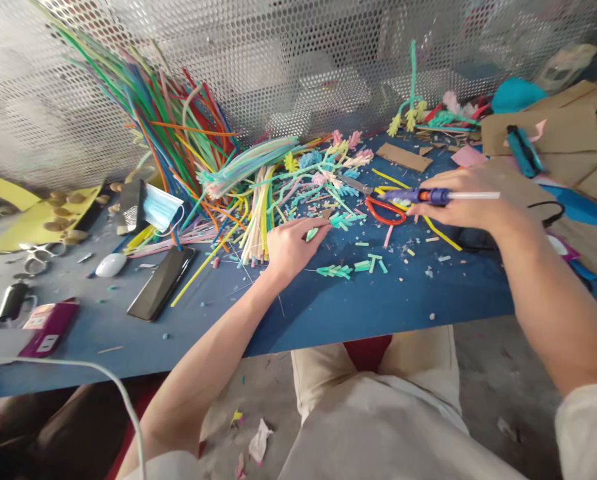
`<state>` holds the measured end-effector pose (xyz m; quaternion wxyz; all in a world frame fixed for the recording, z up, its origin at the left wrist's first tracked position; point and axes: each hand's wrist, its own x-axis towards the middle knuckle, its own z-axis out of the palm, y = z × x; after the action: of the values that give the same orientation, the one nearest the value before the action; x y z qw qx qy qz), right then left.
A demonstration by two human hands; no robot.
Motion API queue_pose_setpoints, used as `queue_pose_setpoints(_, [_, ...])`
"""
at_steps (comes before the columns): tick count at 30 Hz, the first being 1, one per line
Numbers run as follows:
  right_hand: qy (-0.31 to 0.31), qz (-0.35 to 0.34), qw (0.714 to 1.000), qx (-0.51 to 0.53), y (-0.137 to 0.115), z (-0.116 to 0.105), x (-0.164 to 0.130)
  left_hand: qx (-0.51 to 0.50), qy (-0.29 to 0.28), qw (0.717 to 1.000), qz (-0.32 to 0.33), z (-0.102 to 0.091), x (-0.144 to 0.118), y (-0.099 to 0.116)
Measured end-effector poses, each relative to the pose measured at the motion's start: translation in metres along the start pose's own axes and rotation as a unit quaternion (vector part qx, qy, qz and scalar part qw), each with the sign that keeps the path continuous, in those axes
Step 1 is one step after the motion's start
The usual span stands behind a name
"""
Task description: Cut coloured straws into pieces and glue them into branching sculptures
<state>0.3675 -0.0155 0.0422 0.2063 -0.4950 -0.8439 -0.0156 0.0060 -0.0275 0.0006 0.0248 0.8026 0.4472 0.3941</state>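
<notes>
My right hand (471,197) grips a purple glue gun (421,195) with a white glue stick (473,195) sticking out of its back, held level above the blue table (328,307). Its nozzle points left, over red-handled scissors (386,210). My left hand (291,247) rests on the table and pinches a small pale green pipe-cleaner piece (312,234). Short teal cut pieces (334,271) lie just right of that hand. A heap of pastel pipe-cleaner shapes (323,170) lies beyond both hands.
Long coloured pipe cleaners (168,127) lean on the perforated metal wall. A black phone (161,283), white mouse (111,265), face mask (161,207) and magenta box (48,327) lie at left. Cardboard sheets (553,130) and a teal tool (523,150) lie at right. A white cable (93,373) crosses the near left edge.
</notes>
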Motion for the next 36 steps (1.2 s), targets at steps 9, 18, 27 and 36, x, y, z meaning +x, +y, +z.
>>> queue_pose_setpoints(9, [-0.112, 0.048, 0.973, -0.198, 0.035, 0.011, -0.01, -0.008, 0.007, 0.999, -0.032, 0.001, 0.001, -0.003])
queue_pose_setpoints(18, [-0.135, -0.207, 0.969, 0.017, -0.065, 0.037, -0.018, -0.004, 0.001, 0.999, -0.034, 0.002, 0.001, -0.004])
queue_pose_setpoints(27, [-0.203, -0.27, 0.935, 0.106, -0.058, 0.035, -0.016, -0.003, -0.004, 1.0, -0.024, 0.003, 0.0, -0.006])
queue_pose_setpoints(36, [-0.121, -0.191, 0.953, 0.203, -0.058, 0.02, 0.011, 0.014, -0.01, 1.0, -0.001, 0.005, -0.001, -0.007])
